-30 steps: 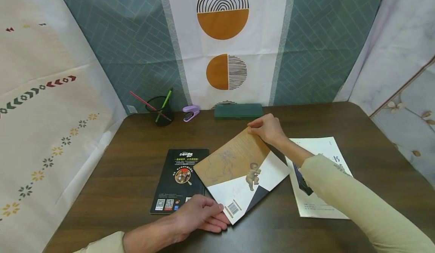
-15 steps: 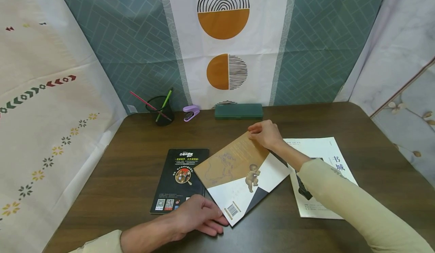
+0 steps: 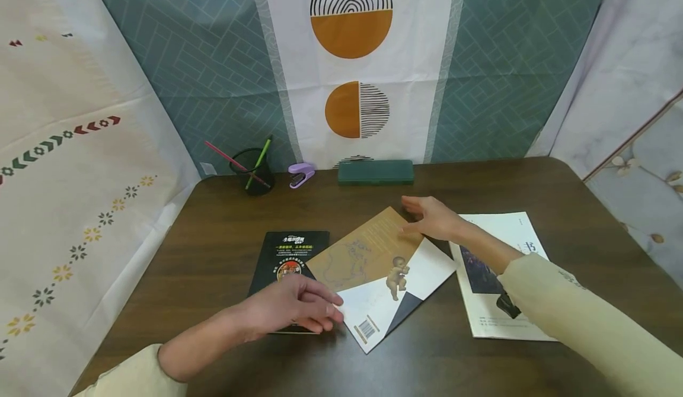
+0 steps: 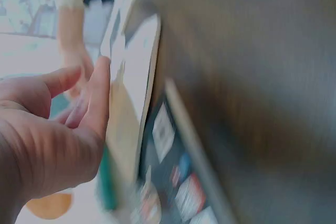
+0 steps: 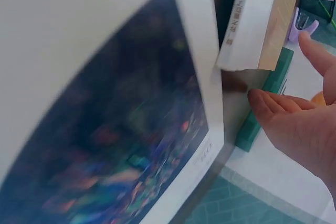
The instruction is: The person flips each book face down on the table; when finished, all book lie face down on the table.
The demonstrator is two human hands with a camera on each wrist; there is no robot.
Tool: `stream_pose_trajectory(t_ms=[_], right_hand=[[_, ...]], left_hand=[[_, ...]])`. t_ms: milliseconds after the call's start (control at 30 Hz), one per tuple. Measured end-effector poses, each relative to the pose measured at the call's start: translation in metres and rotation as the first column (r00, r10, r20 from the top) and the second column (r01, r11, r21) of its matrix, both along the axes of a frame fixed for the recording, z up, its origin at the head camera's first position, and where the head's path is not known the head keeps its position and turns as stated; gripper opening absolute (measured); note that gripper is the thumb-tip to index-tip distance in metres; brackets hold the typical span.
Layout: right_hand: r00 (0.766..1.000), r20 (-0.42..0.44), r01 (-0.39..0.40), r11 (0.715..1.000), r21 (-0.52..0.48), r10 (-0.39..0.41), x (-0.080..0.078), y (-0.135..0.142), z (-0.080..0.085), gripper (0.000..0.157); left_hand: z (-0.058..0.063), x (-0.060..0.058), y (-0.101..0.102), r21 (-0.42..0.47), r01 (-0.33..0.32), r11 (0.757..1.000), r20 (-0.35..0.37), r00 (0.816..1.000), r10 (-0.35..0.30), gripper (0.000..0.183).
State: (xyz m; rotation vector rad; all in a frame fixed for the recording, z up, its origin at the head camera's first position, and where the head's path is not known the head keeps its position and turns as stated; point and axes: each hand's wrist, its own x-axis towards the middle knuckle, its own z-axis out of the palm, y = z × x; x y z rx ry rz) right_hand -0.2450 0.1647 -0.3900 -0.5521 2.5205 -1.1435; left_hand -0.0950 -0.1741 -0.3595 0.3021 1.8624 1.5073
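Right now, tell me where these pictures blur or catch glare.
Head view: the tan-and-white book is fairly crisp, with a pale sheen on the table before it; left wrist view: the black book is smeared, the left hand clearer; right wrist view: the dark cover picture on the white book is soft, the right hand sharper.

The middle book [image 3: 363,275] is tan and white, with one dark grey-blue patch. The left book [image 3: 288,252] is black with yellow and white letters; the right book [image 3: 478,305] is white with a dark blue picture. The table [image 3: 213,272] is brown, the case [image 3: 376,172] green, the stapler [image 3: 303,169] light purple.
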Motion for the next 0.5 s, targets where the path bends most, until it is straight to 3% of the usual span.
stream_pose_trajectory(t_ms=[67, 100, 200, 333, 500], right_hand=[[0.999, -0.004, -0.037, 0.999, 0.025, 0.037, 0.008, 0.005, 0.002, 0.091], [0.999, -0.006, -0.051, 0.998, 0.037, 0.051, 0.012, 0.007, 0.004, 0.094], [0.995, -0.01, -0.096, 0.993, 0.062, 0.097, 0.029, 0.013, 0.007, 0.102], [0.994, -0.013, -0.105, 0.984, 0.142, 0.108, 0.048, 0.017, 0.008, 0.113], [0.989, -0.098, -0.086, 0.964, 0.25, 0.114, 0.07, 0.021, 0.006, 0.118]], left_hand=[[0.002, -0.01, -0.006, -0.065, 0.004, 0.998, -0.192, 0.981, -0.016, 0.033], [0.001, -0.015, -0.009, -0.116, 0.0, 0.993, -0.294, 0.955, -0.034, 0.033], [-0.001, -0.027, -0.019, -0.257, -0.047, 0.965, -0.526, 0.845, -0.099, 0.037], [-0.008, -0.039, -0.025, -0.375, -0.111, 0.92, -0.652, 0.737, -0.177, 0.058], [-0.019, -0.047, -0.026, -0.522, -0.141, 0.841, -0.711, 0.617, -0.338, 0.083]])
